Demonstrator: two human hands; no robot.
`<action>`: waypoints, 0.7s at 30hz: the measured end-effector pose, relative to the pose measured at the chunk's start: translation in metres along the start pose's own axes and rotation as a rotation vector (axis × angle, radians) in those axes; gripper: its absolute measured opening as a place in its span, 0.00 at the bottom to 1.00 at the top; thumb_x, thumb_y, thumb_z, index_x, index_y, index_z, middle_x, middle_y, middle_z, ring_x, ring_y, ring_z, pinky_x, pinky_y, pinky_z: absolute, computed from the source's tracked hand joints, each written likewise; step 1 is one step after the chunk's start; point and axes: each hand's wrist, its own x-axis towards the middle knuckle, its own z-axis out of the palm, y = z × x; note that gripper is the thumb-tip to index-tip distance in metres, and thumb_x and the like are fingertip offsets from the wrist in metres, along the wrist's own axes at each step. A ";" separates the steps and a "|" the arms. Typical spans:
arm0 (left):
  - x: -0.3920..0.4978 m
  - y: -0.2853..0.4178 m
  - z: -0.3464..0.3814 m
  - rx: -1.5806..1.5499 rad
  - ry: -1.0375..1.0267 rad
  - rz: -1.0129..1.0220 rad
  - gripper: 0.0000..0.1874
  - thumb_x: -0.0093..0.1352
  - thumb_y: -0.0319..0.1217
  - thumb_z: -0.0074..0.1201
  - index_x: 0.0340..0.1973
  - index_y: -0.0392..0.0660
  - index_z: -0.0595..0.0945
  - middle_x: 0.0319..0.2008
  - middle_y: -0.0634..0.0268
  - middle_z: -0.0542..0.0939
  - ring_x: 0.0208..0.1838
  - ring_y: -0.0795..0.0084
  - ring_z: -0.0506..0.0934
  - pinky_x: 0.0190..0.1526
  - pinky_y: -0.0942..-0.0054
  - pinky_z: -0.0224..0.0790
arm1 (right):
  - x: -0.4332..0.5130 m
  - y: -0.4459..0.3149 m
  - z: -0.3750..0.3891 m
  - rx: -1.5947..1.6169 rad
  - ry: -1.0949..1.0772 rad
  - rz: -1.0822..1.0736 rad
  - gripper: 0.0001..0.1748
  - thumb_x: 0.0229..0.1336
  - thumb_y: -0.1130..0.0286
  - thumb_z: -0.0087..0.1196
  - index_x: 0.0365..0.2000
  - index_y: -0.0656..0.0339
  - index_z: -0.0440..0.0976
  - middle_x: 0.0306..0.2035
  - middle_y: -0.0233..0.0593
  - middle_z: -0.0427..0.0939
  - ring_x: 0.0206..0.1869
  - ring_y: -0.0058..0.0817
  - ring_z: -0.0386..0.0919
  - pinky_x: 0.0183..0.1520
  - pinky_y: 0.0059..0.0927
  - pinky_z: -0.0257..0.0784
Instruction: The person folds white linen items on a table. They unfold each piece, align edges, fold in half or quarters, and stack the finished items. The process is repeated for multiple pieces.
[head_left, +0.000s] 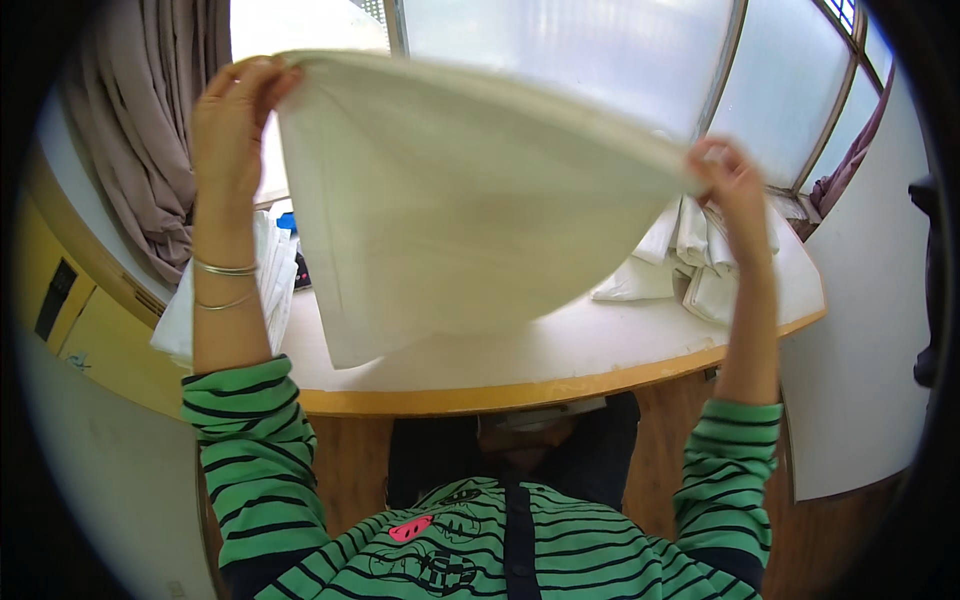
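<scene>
A white cloth (465, 202) hangs spread out between my raised hands, above the white tabletop (465, 364). My left hand (244, 105) pinches its upper left corner, in front of the window. At the upper right corner, lower down, my right hand (727, 172) grips the cloth and looks blurred. The top edge slopes down from left to right. The cloth's lower left corner hangs in front of the tabletop, and whether it touches is hard to tell. Part of the table behind the cloth is hidden.
Folded white cloths (697, 262) lie in a heap at the table's right. More white cloths (274, 277) are stacked at the left, beside a small blue object (286, 221). A mauve curtain (142, 135) hangs left of the frosted window (570, 67). The table's wooden edge (450, 403) curves before me.
</scene>
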 end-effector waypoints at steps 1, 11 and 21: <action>0.013 0.014 -0.011 -0.001 0.019 0.020 0.07 0.70 0.22 0.59 0.41 0.32 0.83 0.41 0.54 0.85 0.44 0.65 0.86 0.53 0.76 0.82 | 0.020 -0.026 -0.009 0.001 0.040 -0.092 0.10 0.63 0.65 0.62 0.40 0.59 0.79 0.28 0.28 0.78 0.26 0.14 0.72 0.30 0.19 0.68; 0.016 0.042 -0.049 -0.043 0.035 -0.081 0.05 0.71 0.22 0.58 0.40 0.31 0.83 0.39 0.56 0.85 0.44 0.69 0.86 0.49 0.83 0.83 | 0.075 -0.125 -0.011 -0.452 -0.008 -0.456 0.09 0.66 0.64 0.58 0.33 0.57 0.76 0.22 0.25 0.75 0.20 0.10 0.67 0.23 0.15 0.62; 0.019 0.048 -0.039 0.013 -0.093 -0.141 0.06 0.71 0.22 0.58 0.42 0.32 0.82 0.38 0.55 0.85 0.45 0.68 0.86 0.52 0.81 0.82 | 0.078 -0.147 -0.029 -0.516 -0.226 -0.111 0.13 0.66 0.58 0.56 0.39 0.57 0.77 0.17 0.24 0.73 0.13 0.10 0.68 0.15 0.12 0.63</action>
